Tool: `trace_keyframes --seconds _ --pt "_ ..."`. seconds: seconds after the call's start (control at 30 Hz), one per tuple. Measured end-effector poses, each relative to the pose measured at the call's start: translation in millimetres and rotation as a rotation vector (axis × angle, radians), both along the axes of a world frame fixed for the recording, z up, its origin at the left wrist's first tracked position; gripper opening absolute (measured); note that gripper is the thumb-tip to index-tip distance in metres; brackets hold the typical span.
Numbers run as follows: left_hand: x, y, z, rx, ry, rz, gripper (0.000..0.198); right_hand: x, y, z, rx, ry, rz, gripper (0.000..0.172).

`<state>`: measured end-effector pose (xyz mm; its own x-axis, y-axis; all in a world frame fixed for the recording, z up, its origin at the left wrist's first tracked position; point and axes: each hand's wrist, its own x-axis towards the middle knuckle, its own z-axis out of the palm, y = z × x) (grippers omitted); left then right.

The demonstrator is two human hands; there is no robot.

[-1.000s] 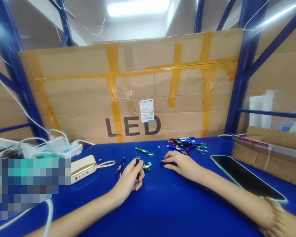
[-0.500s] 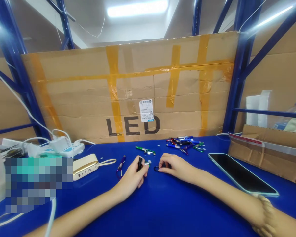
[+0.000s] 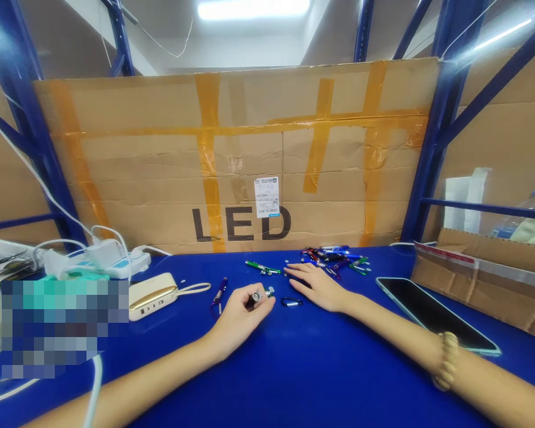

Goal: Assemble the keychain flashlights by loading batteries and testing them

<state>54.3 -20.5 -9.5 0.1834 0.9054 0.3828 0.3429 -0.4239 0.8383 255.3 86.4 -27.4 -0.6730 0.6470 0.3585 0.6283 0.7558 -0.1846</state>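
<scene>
Left hand [image 3: 237, 321] clenched on keychain flashlight [image 3: 257, 295]; right hand [image 3: 318, 287] released, open, resting on blue table [image 3: 294, 374], just beside carabiner [image 3: 291, 302]. Loose flashlights [image 3: 334, 259] heaped ahead. Cardboard [image 3: 339, 178] behind printed "LED".

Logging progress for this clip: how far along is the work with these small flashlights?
Seemingly done: a green flashlight and a purple flashlight lie apart from the others. In hand: the left hand holds a dark flashlight. Remaining: a mixed heap of flashlights just beyond the right hand, and a loose carabiner.
</scene>
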Motion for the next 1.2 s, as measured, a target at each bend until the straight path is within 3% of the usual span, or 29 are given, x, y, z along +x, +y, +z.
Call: trace_keyframes --seconds 0.23,0.43,0.7,1.0,1.2 --pt "1.5 -1.4 -0.5 0.055 0.090 -0.017 0.037 -6.2 -5.9 9.6 0.056 0.002 0.047 0.027" --pt "1.9 -2.6 0.3 0.015 0.090 -0.045 0.038 -8.8 -8.9 9.5 0.043 0.010 -0.034 0.015" --pt "2.9 1.8 -1.6 -0.060 0.089 -0.021 0.040 0.7 -5.3 8.2 -0.172 0.119 -0.074 0.018" --pt "-1.5 9.2 -12.5 -0.167 0.033 -0.036 0.036 5.0 -7.7 14.6 -0.209 0.017 -0.049 0.011" --pt "0.7 8.0 -11.1 -0.233 0.004 -0.046 0.035 5.2 -11.3 21.3 -0.306 -0.029 -0.117 0.018"
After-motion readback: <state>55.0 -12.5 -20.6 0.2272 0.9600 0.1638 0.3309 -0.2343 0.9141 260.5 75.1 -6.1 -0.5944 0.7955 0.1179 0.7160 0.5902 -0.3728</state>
